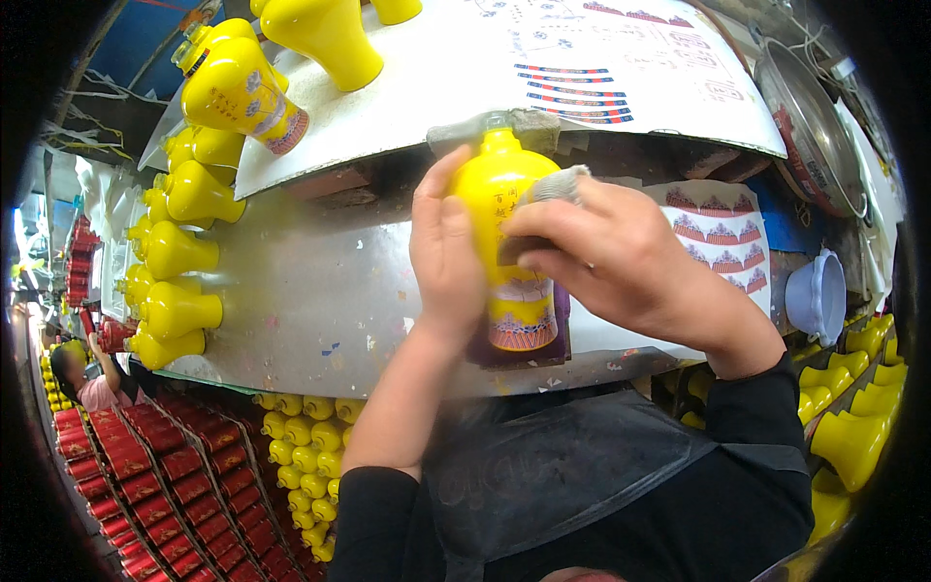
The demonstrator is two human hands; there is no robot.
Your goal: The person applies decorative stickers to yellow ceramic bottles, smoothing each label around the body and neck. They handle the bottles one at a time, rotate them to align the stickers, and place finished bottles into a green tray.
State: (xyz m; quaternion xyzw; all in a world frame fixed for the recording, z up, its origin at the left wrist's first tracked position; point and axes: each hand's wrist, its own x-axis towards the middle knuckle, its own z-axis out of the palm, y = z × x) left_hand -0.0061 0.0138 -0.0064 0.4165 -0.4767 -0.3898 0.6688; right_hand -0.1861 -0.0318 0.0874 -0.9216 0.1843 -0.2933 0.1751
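A glossy yellow bottle (500,173) with a clear top lies on a dark purple pad (564,341), its neck against a grey block (456,132). Dark lettering and a patterned decal band (524,328) decorate its side and base. My left hand (448,242) is closed along the bottle's left side, steadying it. Bunched in the fingers of my right hand (611,252) is a grey cloth (560,186), over the bottle's right side. A dark patch under those fingertips cannot be made out.
Printed decal sheets (720,228) lie right of the bottle, and decal strips (574,94) on the white board (436,58) beyond. A decorated bottle (242,92) stands far left. Plain yellow bottles (182,254) line the left edge. A pale basin (815,296) sits right; red boxes (155,475) fill the lower left.
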